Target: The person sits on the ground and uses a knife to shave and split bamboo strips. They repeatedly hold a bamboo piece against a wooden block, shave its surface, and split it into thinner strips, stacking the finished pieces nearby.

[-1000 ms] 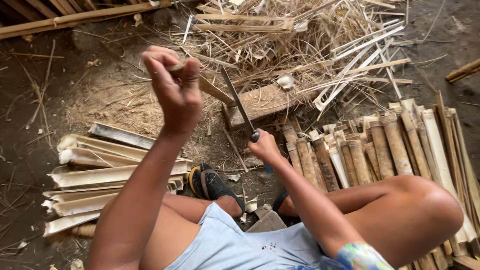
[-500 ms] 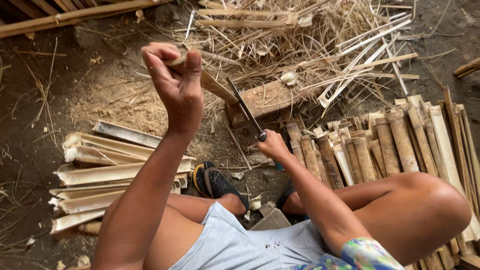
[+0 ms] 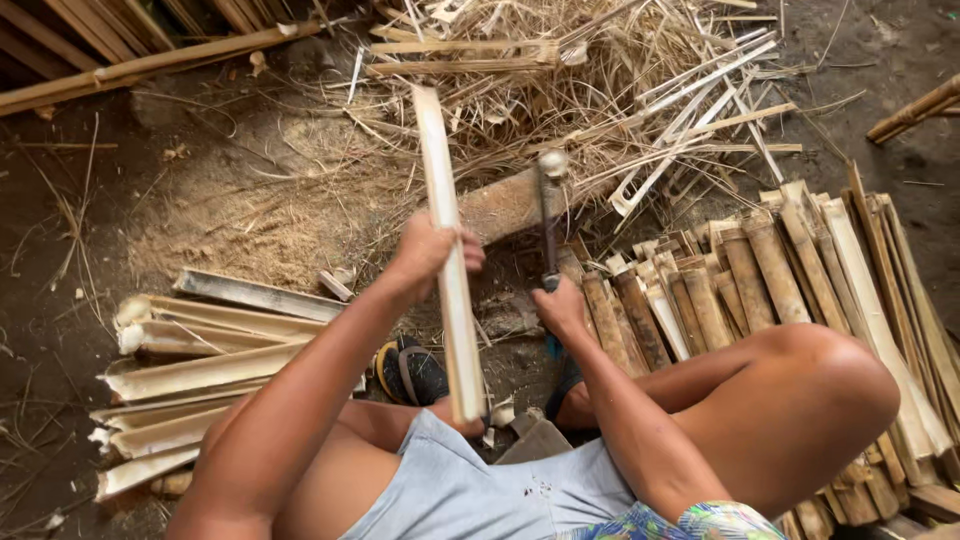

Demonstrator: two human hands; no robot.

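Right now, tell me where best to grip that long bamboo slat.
Grip the bamboo slat near its middle, coming from the left, as the left hand does. It is long, flat and narrow, so fingers wrap its edges; this probably balances it, clear of the blade.

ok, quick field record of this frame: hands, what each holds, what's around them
left hand: grips long pale split bamboo slat, held roughly upright
right hand: grips dark-handled metal blade, pointing away from the body
under blade: worn wooden block
left of person: stack of pale split bamboo pieces
right of person: row of brown bamboo sections
behind: heap of thin bamboo shavings
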